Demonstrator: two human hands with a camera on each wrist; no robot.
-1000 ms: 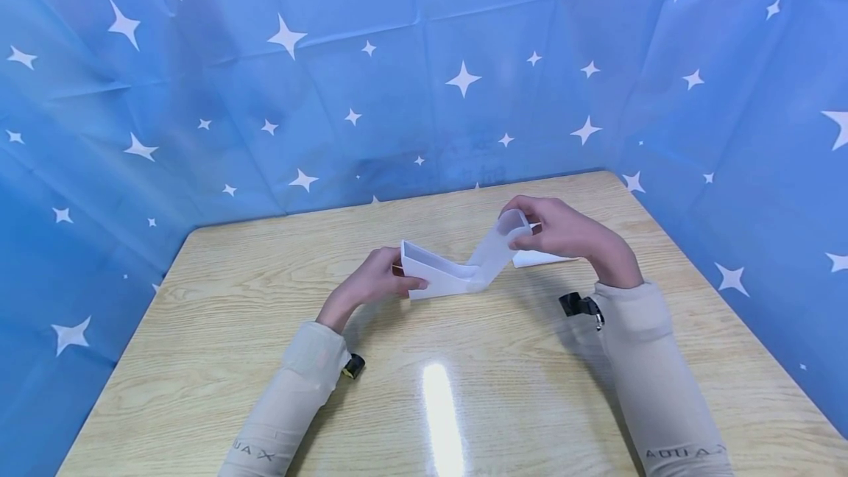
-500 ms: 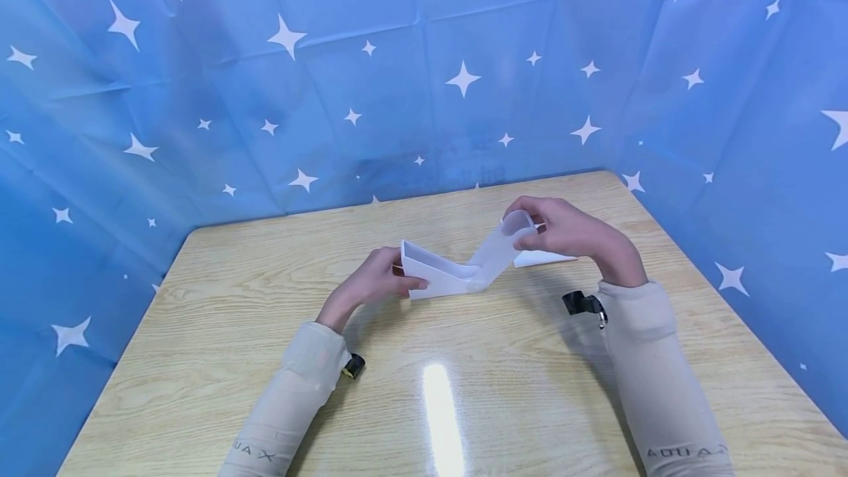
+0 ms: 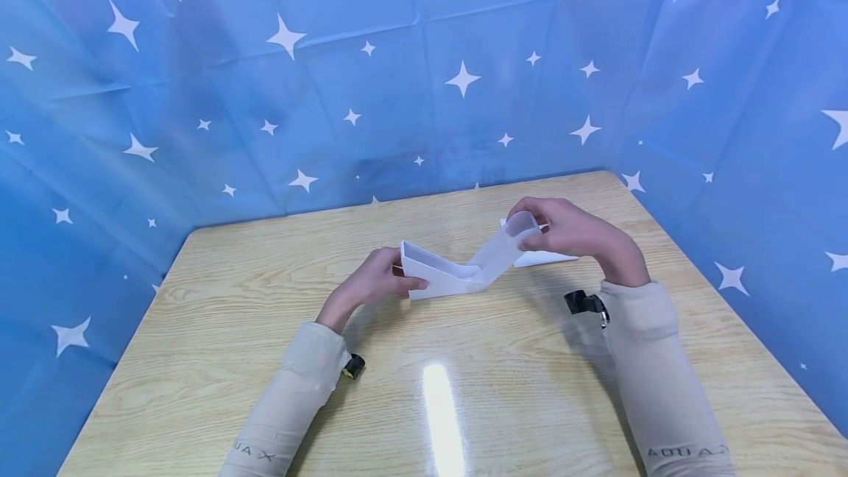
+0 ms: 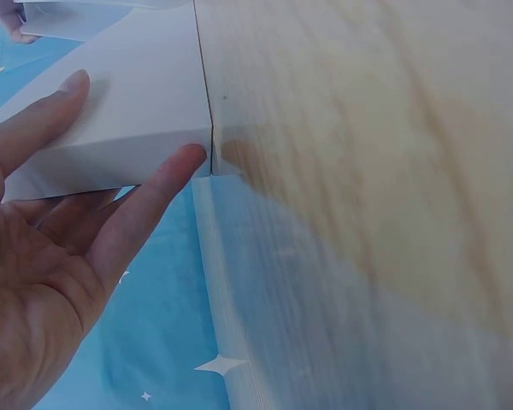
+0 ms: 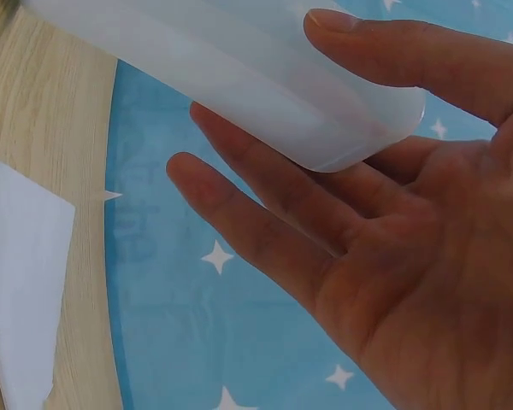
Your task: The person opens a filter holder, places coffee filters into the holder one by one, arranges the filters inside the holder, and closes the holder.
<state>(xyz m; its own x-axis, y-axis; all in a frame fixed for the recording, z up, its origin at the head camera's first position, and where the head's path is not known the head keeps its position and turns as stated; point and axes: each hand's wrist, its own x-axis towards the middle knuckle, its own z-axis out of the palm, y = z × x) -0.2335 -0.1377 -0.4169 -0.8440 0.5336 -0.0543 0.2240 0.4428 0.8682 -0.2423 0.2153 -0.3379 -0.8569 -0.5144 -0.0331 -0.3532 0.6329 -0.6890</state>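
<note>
The right hand (image 3: 563, 227) has shifted slightly rightward over the last second, taking the upper end of a translucent piece (image 3: 498, 255) with it, while the left hand (image 3: 374, 278) holds its place. Thumb on one face and fingers on the other, the right hand pinches that raised end, two fingers reaching past its edge in the right wrist view. The left hand, parted only by the thickness of a hollow white piece (image 3: 437, 282), grips its outer end. The two pieces meet in a shallow V above a wood-grain table (image 3: 265, 300); how they join cannot be told. Beyond, a flat white item (image 3: 545, 259) lies near the right hand, before a star-patterned blue cloth (image 3: 384, 146)
</note>
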